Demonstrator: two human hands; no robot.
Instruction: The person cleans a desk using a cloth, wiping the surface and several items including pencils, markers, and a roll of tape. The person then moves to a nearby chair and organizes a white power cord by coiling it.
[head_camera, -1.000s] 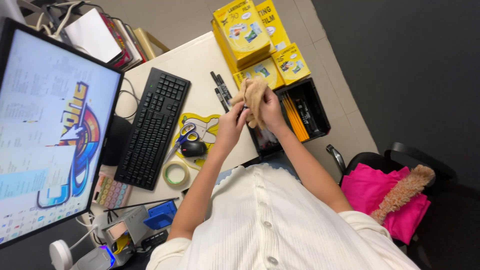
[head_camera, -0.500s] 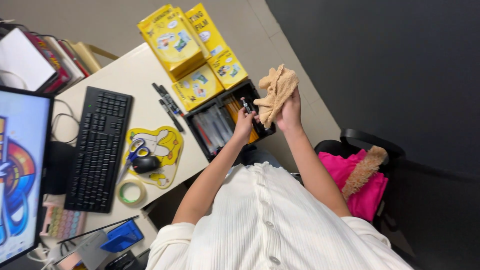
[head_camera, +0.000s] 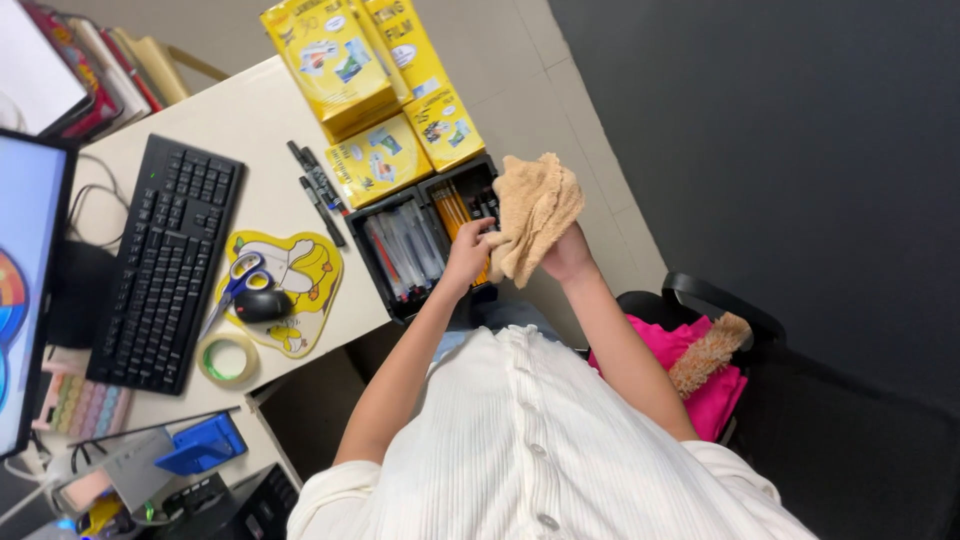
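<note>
In the head view the person sits at a white desk (head_camera: 270, 110) and both arms reach forward over a black organiser tray (head_camera: 400, 290) that stands at the desk's near right corner, partly past the edge; the right hand (head_camera: 566, 255) is clenched around a beige fluffy cloth (head_camera: 535, 205), which it holds up above the right end of the tray, so that the cloth covers a part of that compartment; the left hand (head_camera: 467, 255) is just beside the cloth, its fingers (head_camera: 478, 232) bent and touching the cloth's lower edge; whether it also grasps something small I cannot tell, because the cloth hides the fingertips. Inside the tray, the left compartment holds pens (head_camera: 400, 250) lying side by side, and the next one holds yellow pencils (head_camera: 452, 208).

Behind the tray, yellow boxes (head_camera: 340, 60) lie in a stack, touching it; two black markers (head_camera: 318, 190) lie on the desk just beside the boxes. Further left there is a yellow mouse pad (head_camera: 300, 290) with a black mouse (head_camera: 263, 305) and blue-handled scissors (head_camera: 238, 280) on it; a roll of tape (head_camera: 228, 360) lies near its lower edge; a black keyboard (head_camera: 165, 260) is beside the pad, and a monitor (head_camera: 25, 290) stands at the left border. To the right of the person, a black chair (head_camera: 730, 305) carries a pink cloth (head_camera: 720, 385) and a fluffy duster (head_camera: 708, 352).
</note>
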